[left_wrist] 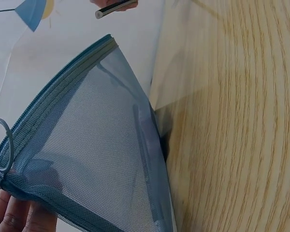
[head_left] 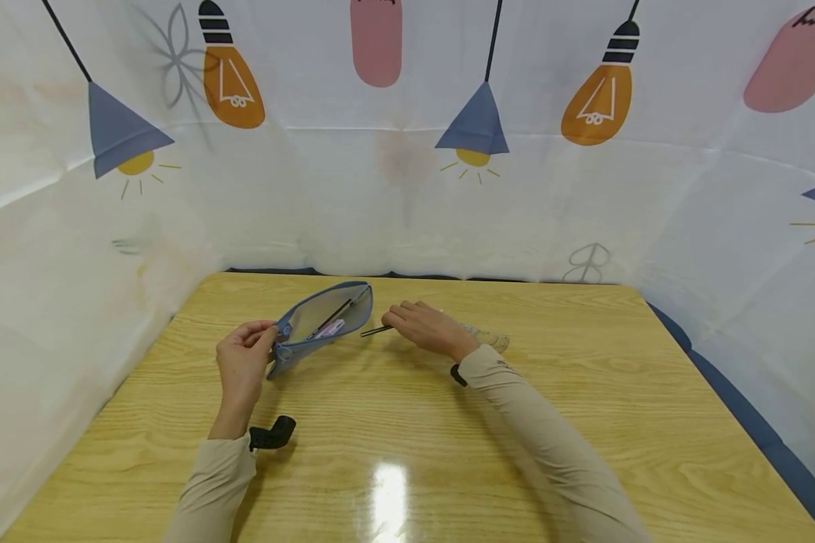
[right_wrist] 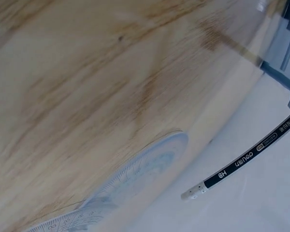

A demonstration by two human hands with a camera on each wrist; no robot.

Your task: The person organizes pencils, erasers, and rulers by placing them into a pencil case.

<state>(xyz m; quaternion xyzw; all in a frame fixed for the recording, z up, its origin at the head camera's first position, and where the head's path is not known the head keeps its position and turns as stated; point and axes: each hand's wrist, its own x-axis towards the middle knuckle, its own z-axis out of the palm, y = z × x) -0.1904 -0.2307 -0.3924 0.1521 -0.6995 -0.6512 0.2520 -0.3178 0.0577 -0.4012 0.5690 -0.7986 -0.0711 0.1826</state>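
My left hand [head_left: 242, 360] pinches one end of a blue mesh zip pouch [head_left: 306, 315], which it holds tilted with the zip side open toward me. Inside lie a dark slim stick like a pen or pencil [head_left: 331, 317] and a small pale pink-white item [head_left: 333, 329], its kind unclear. To the right of the pouch, my right hand [head_left: 422, 328] grips a black HB pencil [right_wrist: 251, 154], one end directed at the pouch and apart from it. A white eraser tip [right_wrist: 193, 192] shows at its other end in the right wrist view. A ring-shaped zip pull [left_wrist: 1, 145] hangs beside my left fingers.
A clear ruler with curved, protractor-like markings [head_left: 494, 341] lies on the wooden table [head_left: 394, 407], partly behind my right wrist. White cloth [head_left: 407, 204] printed with lamps and bulbs hangs behind the table and along its sides.
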